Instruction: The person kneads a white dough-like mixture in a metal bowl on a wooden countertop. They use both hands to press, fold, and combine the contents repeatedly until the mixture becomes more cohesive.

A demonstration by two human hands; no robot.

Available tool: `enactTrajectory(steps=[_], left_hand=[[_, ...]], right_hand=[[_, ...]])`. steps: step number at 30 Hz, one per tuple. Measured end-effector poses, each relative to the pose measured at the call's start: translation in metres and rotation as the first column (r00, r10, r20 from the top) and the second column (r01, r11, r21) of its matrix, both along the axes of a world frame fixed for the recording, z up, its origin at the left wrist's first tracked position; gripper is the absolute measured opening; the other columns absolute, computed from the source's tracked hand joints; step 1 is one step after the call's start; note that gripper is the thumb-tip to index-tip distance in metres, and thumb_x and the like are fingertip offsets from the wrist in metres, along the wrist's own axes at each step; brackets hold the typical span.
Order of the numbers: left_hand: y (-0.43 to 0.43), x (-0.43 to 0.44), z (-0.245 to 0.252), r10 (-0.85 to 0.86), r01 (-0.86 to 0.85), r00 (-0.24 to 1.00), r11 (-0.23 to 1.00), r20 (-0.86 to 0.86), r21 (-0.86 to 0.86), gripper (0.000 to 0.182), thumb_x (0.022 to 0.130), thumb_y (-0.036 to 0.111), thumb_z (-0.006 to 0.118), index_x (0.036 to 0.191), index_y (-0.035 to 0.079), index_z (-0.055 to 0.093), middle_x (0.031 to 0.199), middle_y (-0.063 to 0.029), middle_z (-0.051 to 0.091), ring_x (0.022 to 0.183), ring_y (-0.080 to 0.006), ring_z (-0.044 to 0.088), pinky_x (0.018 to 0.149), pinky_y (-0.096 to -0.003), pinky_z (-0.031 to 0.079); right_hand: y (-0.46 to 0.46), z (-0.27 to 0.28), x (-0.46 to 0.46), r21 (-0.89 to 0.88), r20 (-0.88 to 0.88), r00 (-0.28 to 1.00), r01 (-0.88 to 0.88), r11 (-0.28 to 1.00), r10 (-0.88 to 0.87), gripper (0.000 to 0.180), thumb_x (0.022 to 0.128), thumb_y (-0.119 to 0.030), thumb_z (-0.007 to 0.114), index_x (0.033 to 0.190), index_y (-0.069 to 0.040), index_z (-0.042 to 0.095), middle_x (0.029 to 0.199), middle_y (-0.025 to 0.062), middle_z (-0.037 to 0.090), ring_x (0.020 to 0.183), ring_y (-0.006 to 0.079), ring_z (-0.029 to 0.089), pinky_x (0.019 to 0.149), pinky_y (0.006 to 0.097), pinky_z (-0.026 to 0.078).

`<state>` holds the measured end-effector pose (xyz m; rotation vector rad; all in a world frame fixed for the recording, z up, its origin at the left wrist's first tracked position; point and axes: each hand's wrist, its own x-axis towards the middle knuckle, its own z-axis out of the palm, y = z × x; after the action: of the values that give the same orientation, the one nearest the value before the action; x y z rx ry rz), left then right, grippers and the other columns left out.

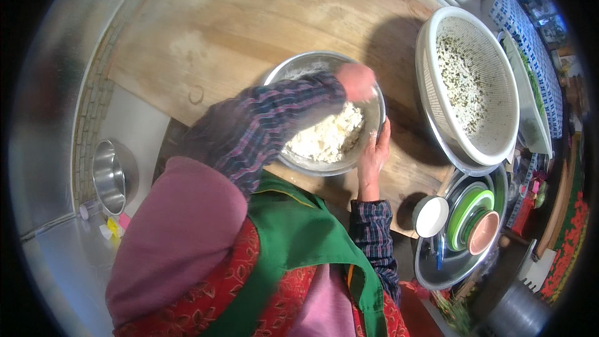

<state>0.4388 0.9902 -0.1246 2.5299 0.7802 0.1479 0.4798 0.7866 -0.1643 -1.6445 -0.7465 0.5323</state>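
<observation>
A stainless steel mixing bowl (323, 168) stands on a wooden board near its front edge. Lumpy, pale floury dough (327, 135) lies inside it. My left arm reaches across the bowl, and my left hand (356, 82), blurred, is over the inside wall at the far right. Its fingers are too blurred to make out, so whether it holds anything cannot be seen. My right hand (374, 154) grips the bowl's right side at the rim, with a floury digit against the inner edge. The left sleeve hides part of the bowl and dough.
On the right, a white plastic colander (428, 70) with chopped bits sits over a metal basin. Nearer stand a small white bowl (430, 216) and a wide basin (423, 267) holding stacked bowls. An empty steel bowl (108, 175) is at left. The wooden board (262, 14) stretches ahead.
</observation>
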Motion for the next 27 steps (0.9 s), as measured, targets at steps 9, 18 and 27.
enactTrajectory(steps=[9, 18, 27], left_hand=[[-0.072, -0.025, -0.021, -0.835, 0.834, 0.542, 0.52, -0.097, 0.184, 0.011, 0.066, 0.011, 0.062, 0.068, 0.001, 0.069, 0.07, -0.0175, 0.067, 0.071, -0.0352, 0.067, 0.063, -0.0465, 0.051], [0.005, -0.018, -0.005, -0.295, 0.323, 0.921, 0.943, -0.253, 0.077, 0.019, 0.071, 0.015, 0.062, 0.086, 0.007, 0.071, 0.083, -0.0179, 0.068, 0.082, -0.0381, 0.066, 0.073, -0.0484, 0.053], [0.044, -0.06, -0.054, -0.044, 0.109, 0.959, 0.969, -0.281, 0.222, 0.026, 0.073, 0.02, 0.064, 0.082, -0.003, 0.071, 0.084, -0.026, 0.067, 0.081, -0.04, 0.066, 0.076, -0.0481, 0.052]], right_hand=[[-0.012, 0.002, -0.001, 0.101, -0.268, 0.963, 0.063, 0.993, -0.034, 0.05, 0.098, -0.01, 0.044, 0.146, 0.002, 0.034, 0.136, 0.0172, 0.052, 0.124, 0.025, 0.051, 0.104, 0.0347, 0.039], [0.009, -0.005, 0.01, -0.031, 0.052, 0.997, -0.047, 0.998, 0.049, 0.051, 0.094, 0.004, 0.049, 0.144, -0.001, 0.038, 0.142, 0.0143, 0.049, 0.128, 0.0224, 0.047, 0.108, 0.0319, 0.035], [0.012, 0.004, 0.006, -0.022, 0.003, 0.998, -0.055, 0.998, 0.055, 0.051, 0.094, 0.002, 0.049, 0.144, 0.0, 0.037, 0.143, 0.0207, 0.046, 0.133, 0.0309, 0.045, 0.11, 0.0367, 0.034]])
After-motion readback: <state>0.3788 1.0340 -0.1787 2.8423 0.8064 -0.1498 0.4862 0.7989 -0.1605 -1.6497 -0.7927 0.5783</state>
